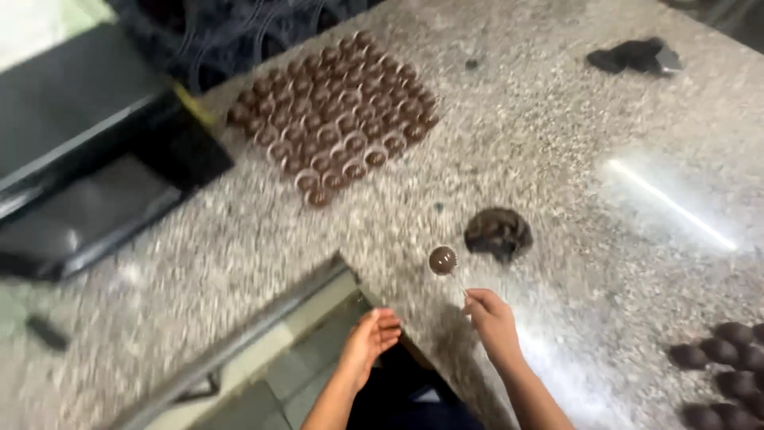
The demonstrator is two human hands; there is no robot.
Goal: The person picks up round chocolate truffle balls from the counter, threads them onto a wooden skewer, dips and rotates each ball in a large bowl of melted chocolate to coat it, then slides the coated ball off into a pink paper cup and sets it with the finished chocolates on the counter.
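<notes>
My right hand pinches a thin stick carrying a chocolate-coated ball above the speckled surface. It seems light, wet, smudgeable, so I hold the stick only. My left hand hangs open, empty.

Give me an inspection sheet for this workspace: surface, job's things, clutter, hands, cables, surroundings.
Surface: speckled granite counter, glare streak at right.
Job's things: chocolate-coated ball on a thin stick; chocolate puddle beside it; rows of chocolate balls in paper cups; bare dark balls at the right edge.
Clutter: dark lump at the far right corner.
Hands: right hand pinches the stick; left hand open, empty, off the counter edge.
Cables: nothing seen.
Surroundings: black trays at left; tiled floor below.
</notes>
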